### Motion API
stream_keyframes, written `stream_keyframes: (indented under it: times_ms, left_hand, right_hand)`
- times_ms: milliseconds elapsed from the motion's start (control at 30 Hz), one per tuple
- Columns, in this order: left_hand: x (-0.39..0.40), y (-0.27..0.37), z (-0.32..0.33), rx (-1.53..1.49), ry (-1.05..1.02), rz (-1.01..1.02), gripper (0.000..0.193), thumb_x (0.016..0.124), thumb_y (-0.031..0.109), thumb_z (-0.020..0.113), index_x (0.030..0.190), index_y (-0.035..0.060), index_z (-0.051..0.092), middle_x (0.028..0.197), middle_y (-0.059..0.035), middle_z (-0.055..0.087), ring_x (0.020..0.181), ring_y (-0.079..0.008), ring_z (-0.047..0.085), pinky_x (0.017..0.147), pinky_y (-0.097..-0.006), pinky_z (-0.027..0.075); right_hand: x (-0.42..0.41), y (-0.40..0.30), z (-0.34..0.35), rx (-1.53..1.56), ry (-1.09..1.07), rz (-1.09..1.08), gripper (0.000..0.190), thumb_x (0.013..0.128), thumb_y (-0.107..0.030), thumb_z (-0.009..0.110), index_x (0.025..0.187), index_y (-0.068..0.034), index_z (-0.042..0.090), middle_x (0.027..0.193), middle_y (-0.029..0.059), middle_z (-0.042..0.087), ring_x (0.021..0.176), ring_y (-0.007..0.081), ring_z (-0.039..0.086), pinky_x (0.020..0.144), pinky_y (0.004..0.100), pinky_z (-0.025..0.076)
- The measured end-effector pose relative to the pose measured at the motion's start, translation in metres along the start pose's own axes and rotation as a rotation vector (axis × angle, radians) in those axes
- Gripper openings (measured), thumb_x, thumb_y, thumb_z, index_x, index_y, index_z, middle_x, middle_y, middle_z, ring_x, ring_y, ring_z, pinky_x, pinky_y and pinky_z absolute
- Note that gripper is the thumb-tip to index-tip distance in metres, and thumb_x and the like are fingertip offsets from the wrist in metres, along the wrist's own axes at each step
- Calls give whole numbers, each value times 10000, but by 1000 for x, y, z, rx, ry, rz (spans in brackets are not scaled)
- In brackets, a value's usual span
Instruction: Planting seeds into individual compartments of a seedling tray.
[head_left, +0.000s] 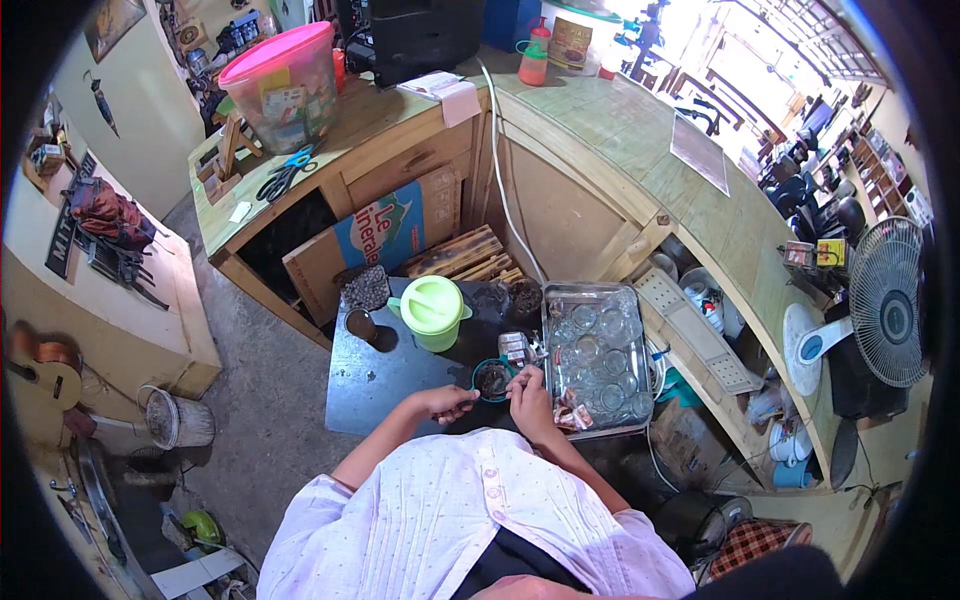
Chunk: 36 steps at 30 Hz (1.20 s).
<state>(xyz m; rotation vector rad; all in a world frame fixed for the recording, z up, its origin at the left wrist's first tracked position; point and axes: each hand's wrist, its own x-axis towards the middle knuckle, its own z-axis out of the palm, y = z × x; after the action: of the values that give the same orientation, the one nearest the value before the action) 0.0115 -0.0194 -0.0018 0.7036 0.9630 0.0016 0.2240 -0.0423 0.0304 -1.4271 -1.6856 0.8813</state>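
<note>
Low in front of me, my left hand (452, 403) grips the handle of a small round strainer with a teal rim (493, 379); dark stuff lies in its bowl. At the strainer's right side is my right hand (528, 390), its fingers bent close to the rim; whether they pinch anything is too small to tell. Just beyond the strainer lie small packets (513, 346). A light green lidded plastic pitcher (433, 311) stands on the dark tabletop (375, 390), with a brown cup (361, 325) to its left. Right of my hands, a metal tray (546, 352) holds several upturned glasses (587, 349).
A wooden counter (600, 127) curves around the low table. On it stand a clear bucket with a pink lid (281, 90), scissors (285, 176) and squeeze bottles (533, 64). A white cable (499, 172) hangs down behind the table. A fan (889, 307) stands at the right.
</note>
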Motion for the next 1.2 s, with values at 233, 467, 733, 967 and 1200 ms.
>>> stream_keyframes:
  times_ms: [233,467,733,967,1200]
  left_hand:
    - [2,-2,-2,-10,-6,5,473,922,516,428,627,151,369,500,60,300,382,-60,239,346,-235,188]
    - [4,-5,-5,-15,-13,3,449,923,506,434,661,144,395,495,69,291,384,-55,250,346,-231,199]
    - [1,-2,1,13,18,32,465,920,513,436,638,147,379,500,66,286,391,-57,240,354,-238,197]
    - [1,0,-2,-2,-13,9,464,929,498,430,632,145,373,496,63,282,386,-60,241,348,-238,196]
    - [0,1,-2,-13,-12,7,464,930,494,432,630,145,369,489,63,286,377,-59,246,341,-239,195]
  right_hand:
    - [1,0,1,-89,-40,-65,126,896,-42,437,972,-3,345,765,155,576,687,345,605,616,432,466]
    - [32,-18,-21,-195,-156,-471,153,862,18,432,1008,-24,453,805,161,560,718,355,570,637,438,456]
    - [15,-13,-4,-178,-118,-272,235,838,61,415,1052,-31,445,747,151,558,634,333,552,608,434,450]
    - [2,30,16,610,218,281,167,933,-39,414,1016,-62,271,762,100,557,602,159,564,558,265,493]
    - [5,14,3,664,338,280,141,938,-45,433,1001,-50,307,767,118,567,599,146,573,572,271,507]
